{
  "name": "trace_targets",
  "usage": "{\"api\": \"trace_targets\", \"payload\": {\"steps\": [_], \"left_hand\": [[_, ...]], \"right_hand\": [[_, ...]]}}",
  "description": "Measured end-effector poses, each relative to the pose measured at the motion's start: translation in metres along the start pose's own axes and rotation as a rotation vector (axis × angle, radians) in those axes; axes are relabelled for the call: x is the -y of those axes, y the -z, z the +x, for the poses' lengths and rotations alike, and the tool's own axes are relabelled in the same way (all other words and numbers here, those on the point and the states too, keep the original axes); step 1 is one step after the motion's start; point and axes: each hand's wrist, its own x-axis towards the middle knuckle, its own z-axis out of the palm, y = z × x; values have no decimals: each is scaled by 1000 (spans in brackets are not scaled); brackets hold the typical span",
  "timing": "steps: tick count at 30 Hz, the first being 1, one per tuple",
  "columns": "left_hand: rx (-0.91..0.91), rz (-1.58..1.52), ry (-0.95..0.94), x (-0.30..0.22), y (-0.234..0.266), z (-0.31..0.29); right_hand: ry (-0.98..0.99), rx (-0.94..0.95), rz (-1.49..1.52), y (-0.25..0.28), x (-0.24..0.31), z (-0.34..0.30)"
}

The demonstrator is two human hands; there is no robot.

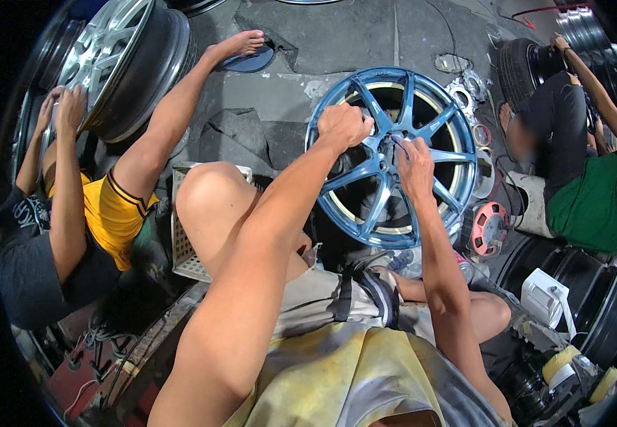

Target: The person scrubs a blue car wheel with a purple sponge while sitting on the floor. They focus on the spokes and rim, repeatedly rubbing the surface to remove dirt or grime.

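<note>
A blue multi-spoke alloy wheel [433, 121] stands tilted on the floor in front of my knees. My left hand [342, 125] is closed over a spoke near the rim's upper left and steadies the wheel. My right hand [415, 165] pinches a small thin tool or strip against the hub area at the wheel's centre; what it is cannot be made out.
A person in yellow shorts at left holds a silver wheel [112, 57] with both hands. Another person in a green top [597, 206] sits at right beside black tyres [529, 67]. An orange reel [490, 228], a white crate [184, 245] and tape rolls [561, 363] lie nearby.
</note>
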Motion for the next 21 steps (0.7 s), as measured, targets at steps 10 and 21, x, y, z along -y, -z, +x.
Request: {"api": "trace_targets", "payload": {"steps": [10, 21], "left_hand": [[-34, -16, -1, 0, -5, 2], [12, -18, 38, -3, 1, -1]], "right_hand": [[11, 71, -61, -13, -3, 4], [134, 18, -187, -13, -6, -7]]}}
